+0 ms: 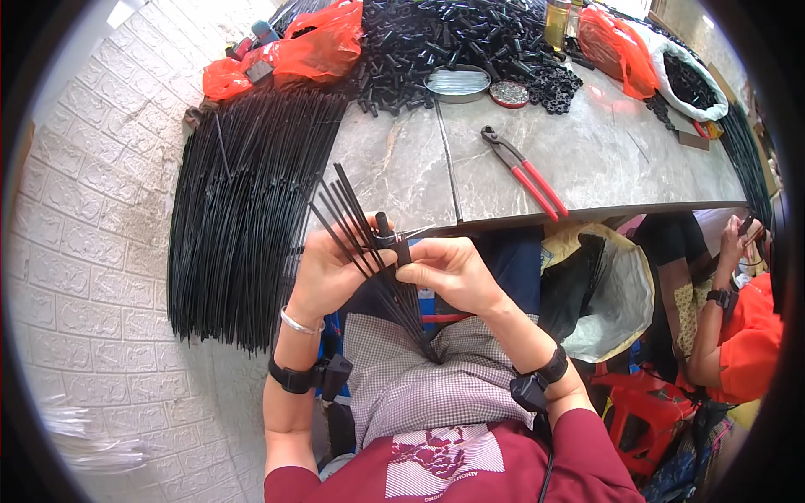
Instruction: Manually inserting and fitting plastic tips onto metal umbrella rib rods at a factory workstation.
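Over my lap, my left hand (331, 270) is closed around a fan of thin black rods (404, 312), whose lower ends reach toward my checked apron. My right hand (451, 267) pinches a short black tubular piece (403, 251) between thumb and fingertips. Both hands meet at this piece, where the rods run close beside it. Exactly how rods and piece join is hidden by my fingers. A short dark stub (383, 223) stands up just above my left fingertips.
Long black rods (239, 226) lie in a thick bundle on the left. On the grey table (394, 168) are red-handled pincers (527, 174), a heap of black tubular parts (453, 38), a round tin (457, 84) and red bags (323, 46). A co-worker's hand (731, 247) is at right.
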`<state>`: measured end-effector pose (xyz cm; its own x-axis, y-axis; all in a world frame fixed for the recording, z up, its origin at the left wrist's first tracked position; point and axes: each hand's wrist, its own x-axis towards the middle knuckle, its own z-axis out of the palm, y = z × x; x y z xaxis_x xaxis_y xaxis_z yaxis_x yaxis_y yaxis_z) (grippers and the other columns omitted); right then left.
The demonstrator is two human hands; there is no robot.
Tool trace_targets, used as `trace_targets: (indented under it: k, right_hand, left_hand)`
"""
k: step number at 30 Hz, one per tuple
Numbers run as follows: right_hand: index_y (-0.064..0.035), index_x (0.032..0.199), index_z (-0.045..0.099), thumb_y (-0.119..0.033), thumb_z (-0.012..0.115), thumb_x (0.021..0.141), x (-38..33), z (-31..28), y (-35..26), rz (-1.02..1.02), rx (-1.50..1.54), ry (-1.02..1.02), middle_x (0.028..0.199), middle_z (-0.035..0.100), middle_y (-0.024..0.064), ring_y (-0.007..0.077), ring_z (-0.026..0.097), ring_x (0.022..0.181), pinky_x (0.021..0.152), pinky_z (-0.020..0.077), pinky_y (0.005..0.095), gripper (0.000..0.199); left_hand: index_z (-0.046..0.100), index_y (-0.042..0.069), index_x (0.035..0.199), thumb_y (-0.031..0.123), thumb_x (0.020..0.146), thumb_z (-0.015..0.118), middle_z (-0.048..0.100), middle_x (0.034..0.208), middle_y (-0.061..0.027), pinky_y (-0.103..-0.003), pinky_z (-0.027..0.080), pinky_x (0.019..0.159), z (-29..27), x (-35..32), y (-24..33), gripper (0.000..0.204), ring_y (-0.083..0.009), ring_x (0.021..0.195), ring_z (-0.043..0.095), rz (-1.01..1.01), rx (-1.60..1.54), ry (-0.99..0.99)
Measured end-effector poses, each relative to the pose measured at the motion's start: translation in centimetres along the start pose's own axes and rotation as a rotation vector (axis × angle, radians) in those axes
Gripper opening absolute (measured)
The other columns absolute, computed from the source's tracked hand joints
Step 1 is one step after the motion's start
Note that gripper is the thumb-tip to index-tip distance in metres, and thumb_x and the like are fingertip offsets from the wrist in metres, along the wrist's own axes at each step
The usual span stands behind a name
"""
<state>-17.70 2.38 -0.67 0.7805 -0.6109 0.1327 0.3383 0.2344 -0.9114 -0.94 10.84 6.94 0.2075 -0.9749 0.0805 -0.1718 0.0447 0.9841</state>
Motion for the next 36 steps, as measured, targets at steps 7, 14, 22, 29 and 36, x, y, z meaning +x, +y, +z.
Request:
trace_targets:
  k: [7,14,22,29,36]
  right_hand:
    - [0.0002,0.096,0.071,-0.008,0.073,0.087,0.5,-0.7,-0.3,0.095,0.091,-0.096,0.081,0.068,0.0001,0.0038,0.06,0.072,0.062,0.0492,0.0191,0.012]
    - [0.0008,0.093,0.069,-0.007,0.073,0.087,0.2,-0.4,-0.1,0.029,0.082,-0.059,0.081,0.068,0.0004,0.0031,0.06,0.073,0.063,0.0488,0.0186,0.01]
    - [0.0034,0.093,0.067,-0.004,0.07,0.088,-1.4,1.3,-1.3,-0.027,-0.084,0.075,0.083,0.068,0.0016,0.0046,0.061,0.076,0.066,0.0501,0.0208,0.01]
    - [0.0039,0.096,0.068,-0.001,0.071,0.086,-2.2,-0.4,-2.1,-0.038,0.017,-0.119,0.087,0.068,0.0032,0.0069,0.063,0.082,0.071,0.051,0.021,0.012]
    - [0.0023,0.096,0.069,0.0,0.072,0.085,-1.9,0.2,-2.2,0.031,0.216,-0.106,0.091,0.068,0.0013,0.0062,0.062,0.078,0.071,0.0516,0.0208,0.012]
  left_hand:
    - [0.065,-0.002,0.11,0.001,0.077,0.078,0.071,0.097,-0.0087,-0.029,0.056,0.08,-0.5,-0.2,0.2,0.036,-0.0151,0.088,0.068,0.025,0.0,-0.057]
    - [0.064,-0.003,0.11,0.002,0.077,0.078,0.071,0.097,-0.0082,-0.029,0.056,0.08,0.3,-0.4,0.3,0.036,-0.0146,0.088,0.068,-0.011,0.093,-0.009]
    - [0.064,-0.004,0.106,0.003,0.076,0.081,0.072,0.092,-0.0085,-0.027,0.056,0.079,1.5,-0.7,1.5,0.035,-0.0139,0.087,0.069,0.051,0.245,0.044]
    - [0.068,-0.004,0.099,0.001,0.075,0.08,0.072,0.092,-0.0094,-0.027,0.057,0.074,1.5,-1.0,2.8,0.027,-0.0127,0.083,0.068,0.013,0.063,-0.169]
    - [0.066,-0.005,0.104,-0.002,0.077,0.077,0.072,0.095,-0.009,-0.026,0.056,0.077,0.9,-1.0,1.9,0.029,-0.0131,0.086,0.068,0.014,0.018,-0.224]
